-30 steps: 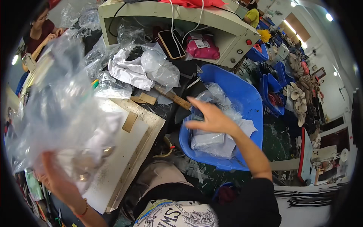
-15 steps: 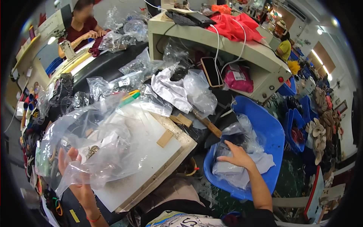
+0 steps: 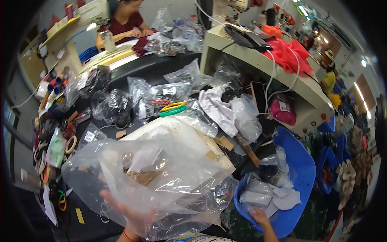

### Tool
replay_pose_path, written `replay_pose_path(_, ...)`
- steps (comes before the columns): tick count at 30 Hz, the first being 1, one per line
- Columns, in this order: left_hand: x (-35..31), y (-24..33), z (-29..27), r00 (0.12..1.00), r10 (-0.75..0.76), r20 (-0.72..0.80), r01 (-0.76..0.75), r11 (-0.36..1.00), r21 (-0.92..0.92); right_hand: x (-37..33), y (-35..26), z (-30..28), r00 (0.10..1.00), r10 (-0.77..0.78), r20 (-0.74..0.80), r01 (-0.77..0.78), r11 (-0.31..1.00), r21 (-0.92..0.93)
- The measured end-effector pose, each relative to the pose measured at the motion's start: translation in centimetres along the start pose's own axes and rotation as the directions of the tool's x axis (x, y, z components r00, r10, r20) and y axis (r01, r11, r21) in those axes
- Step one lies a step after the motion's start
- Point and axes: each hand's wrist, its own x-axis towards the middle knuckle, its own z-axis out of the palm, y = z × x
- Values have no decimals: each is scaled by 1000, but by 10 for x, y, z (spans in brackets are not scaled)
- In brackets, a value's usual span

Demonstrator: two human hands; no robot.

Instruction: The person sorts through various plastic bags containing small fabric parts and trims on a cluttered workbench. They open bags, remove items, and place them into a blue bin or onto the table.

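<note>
A large clear plastic bag (image 3: pixel 189 173) spreads over the white board (image 3: pixel 225 155) in front of me. My left hand (image 3: pixel 135 213) is under its near left part, fingers stretched and blurred behind the film. Brown and white pieces (image 3: pixel 143 177) show through the plastic; I cannot tell whether they lie inside it or beneath. At the near left rim of the blue basket (image 3: pixel 300 177), my right hand (image 3: pixel 261 218) closes its fingers on the lower edge of a smaller clear plastic bag (image 3: pixel 256 194) with pale contents. White cloth or paper (image 3: pixel 286 198) lies beside that bag.
Green- and yellow-handled scissors (image 3: pixel 173 109) lie beyond the board. Bagged dark items (image 3: pixel 115 107) and a white cloth (image 3: pixel 217 111) crowd the black table. A phone (image 3: pixel 259 98) leans in the shelf beside a magenta package (image 3: pixel 283 109). Across the table, a person (image 3: pixel 125 24) handles dark red fabric.
The view has swung left. The large bag has come down nearer me and spread to the right over the board. My right hand has lowered from above the basket's contents to the smaller bag.
</note>
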Motion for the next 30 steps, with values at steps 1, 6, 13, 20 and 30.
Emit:
replay_pose_path(1,0,-3,0,999,32,9,-32,999,-11,1,5,7,981,185,53,-181,981,-64)
replay_pose_path(6,24,-26,-7,959,273,72,-261,954,-149,19,7,-6,691,110,-715,112,960,256)
replay_pose_path(13,8,26,14,680,711,178,-561,661,-499,-8,-45,-124,179,-3,-984,354,933,61)
replay_pose_path(20,12,83,113,729,192,657,460,573,-678,-94,-209,-189,192,-245,-950,711,702,-37)
replay_pose_path(30,53,87,116,995,17,94,33,864,-503,-129,-387,-156,-270,-960,-68,887,-221,-406)
